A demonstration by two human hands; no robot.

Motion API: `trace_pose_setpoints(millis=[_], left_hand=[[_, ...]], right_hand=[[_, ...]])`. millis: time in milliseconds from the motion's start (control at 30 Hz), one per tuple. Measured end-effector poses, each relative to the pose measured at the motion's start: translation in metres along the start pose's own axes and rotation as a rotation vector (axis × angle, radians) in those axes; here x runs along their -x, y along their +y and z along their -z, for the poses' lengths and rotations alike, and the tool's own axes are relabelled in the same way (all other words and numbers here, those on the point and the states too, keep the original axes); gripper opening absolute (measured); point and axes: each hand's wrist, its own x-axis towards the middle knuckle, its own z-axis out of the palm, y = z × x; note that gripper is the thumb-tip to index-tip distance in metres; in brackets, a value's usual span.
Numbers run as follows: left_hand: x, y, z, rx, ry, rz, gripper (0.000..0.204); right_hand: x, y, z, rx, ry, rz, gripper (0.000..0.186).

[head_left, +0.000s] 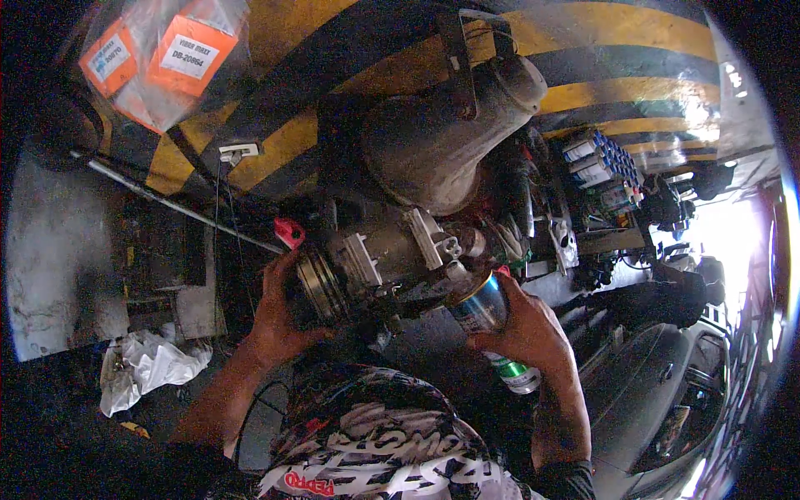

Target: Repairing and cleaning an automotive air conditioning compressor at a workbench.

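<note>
A greasy metal cylindrical machine part (pixel 375 254) lies across the bench in front of me, with grooved rings at its left end and two pale ribbed blocks on top. My left hand (pixel 279 321) is curled around the ringed end, thumb below and fingers along its far left side. A blue and green can (pixel 485 307) with a gold-coloured rim is in my right hand (pixel 529 327). It leans beside the right end of the part, and my fingers cover much of it. Just past my left fingertips is a small red piece (pixel 289 233).
Beyond the part stands a large dusty bell-shaped metal housing (pixel 429 146). Orange boxes (pixel 190 50) in clear plastic hang at upper left, near a long metal bar (pixel 167 196). Crumpled white plastic (pixel 150 367) lies left; blue-and-white cans (pixel 602 158) and a dark car (pixel 667 392) are right.
</note>
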Motion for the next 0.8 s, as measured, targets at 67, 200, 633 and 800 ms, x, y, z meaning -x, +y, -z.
trace_pose_setpoints(millis=[67, 200, 633, 800], left_hand=[[-0.001, 0.004, 0.000, 0.016, 0.006, 0.001, 0.134], [0.000, 0.001, 0.001, 0.001, 0.009, -0.015, 0.132], [0.000, 0.007, 0.001, 0.000, -0.003, 0.053, 0.134], [-0.006, 0.019, 0.007, 0.023, -0.040, 0.085, 0.133]], right_hand=[[0.000, 0.002, -0.002, -0.010, 0.025, 0.029, 0.119], [-0.001, -0.002, 0.003, -0.004, -0.008, 0.002, 0.119], [0.001, 0.001, 0.003, 0.060, -0.009, 0.017, 0.096], [-0.001, -0.002, 0.003, 0.051, -0.007, 0.016, 0.095]])
